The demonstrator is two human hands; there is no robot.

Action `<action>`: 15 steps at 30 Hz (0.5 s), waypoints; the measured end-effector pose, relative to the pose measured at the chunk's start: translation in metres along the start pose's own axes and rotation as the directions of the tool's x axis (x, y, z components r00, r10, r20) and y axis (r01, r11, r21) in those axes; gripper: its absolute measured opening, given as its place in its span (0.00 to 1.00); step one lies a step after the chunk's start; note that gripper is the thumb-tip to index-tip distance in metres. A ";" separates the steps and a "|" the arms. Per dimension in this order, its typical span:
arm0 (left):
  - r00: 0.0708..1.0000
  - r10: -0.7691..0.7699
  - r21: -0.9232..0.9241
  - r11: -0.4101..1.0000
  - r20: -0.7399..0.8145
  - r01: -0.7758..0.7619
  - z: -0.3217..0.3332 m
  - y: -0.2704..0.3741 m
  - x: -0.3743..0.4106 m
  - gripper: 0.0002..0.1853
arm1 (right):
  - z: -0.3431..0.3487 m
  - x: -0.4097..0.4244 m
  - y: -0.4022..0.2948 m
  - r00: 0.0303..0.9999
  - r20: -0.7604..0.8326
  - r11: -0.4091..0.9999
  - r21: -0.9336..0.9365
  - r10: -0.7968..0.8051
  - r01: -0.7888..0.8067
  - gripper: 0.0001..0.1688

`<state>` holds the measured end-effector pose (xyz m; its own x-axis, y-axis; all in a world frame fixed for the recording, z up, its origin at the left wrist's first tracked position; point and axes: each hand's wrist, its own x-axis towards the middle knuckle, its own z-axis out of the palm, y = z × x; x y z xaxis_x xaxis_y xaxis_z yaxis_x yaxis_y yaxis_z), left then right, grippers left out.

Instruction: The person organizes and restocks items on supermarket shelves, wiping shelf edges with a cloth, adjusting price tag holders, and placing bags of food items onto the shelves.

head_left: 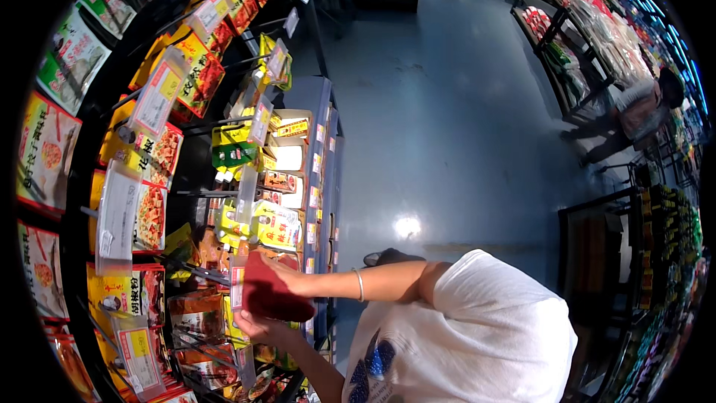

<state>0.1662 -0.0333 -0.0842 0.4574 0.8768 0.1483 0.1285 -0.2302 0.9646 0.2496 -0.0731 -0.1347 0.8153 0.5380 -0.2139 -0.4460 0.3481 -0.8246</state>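
My right hand (291, 281), with a bangle (359, 284) on its wrist, holds a dark red cloth (274, 294) against the front of a shelf rack. Just left of the cloth, a clear price tag holder (238, 286) sits at the end of a black display hook (196, 270). My left hand (262, 329) is below the cloth, its fingertips by the holder's lower end; whether they grip it is unclear. Hanging seasoning packets (196, 313) are behind and below the hands. A yellow-and-white packet (277, 225) lies just above the cloth on a lower shelf.
More price tag holders (159, 92) on hooks jut out along the rack, in front of seasoning packets (151, 215). Boxed goods (291, 127) fill a lower shelf with a blue-grey edge (321, 123). A grey floor (442, 123) runs alongside. Across it, a person (637, 115) is by stocked racks (604, 28).
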 end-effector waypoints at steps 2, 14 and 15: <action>0.999 -0.006 -0.037 0.999 -0.051 0.004 0.008 0.007 -0.001 0.22 | -0.003 0.008 0.027 0.953 -0.041 0.934 -0.220 -0.299 0.283 0.31; 0.978 0.208 0.069 0.976 -0.017 -0.207 -0.003 -0.003 0.002 0.19 | -0.030 0.025 -0.043 0.981 -0.074 0.982 0.055 -0.178 0.182 0.24; 0.976 0.217 0.042 0.976 -0.019 -0.216 -0.001 -0.004 0.004 0.18 | -0.038 0.024 -0.050 0.940 -0.090 0.862 -0.435 -0.329 0.260 0.24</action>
<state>0.1661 -0.0286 -0.0870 0.4580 0.8138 0.3577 0.0634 -0.4313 0.9000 0.3052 -0.1067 -0.1179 0.9465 0.3220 0.0228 -0.0120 0.1057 -0.9943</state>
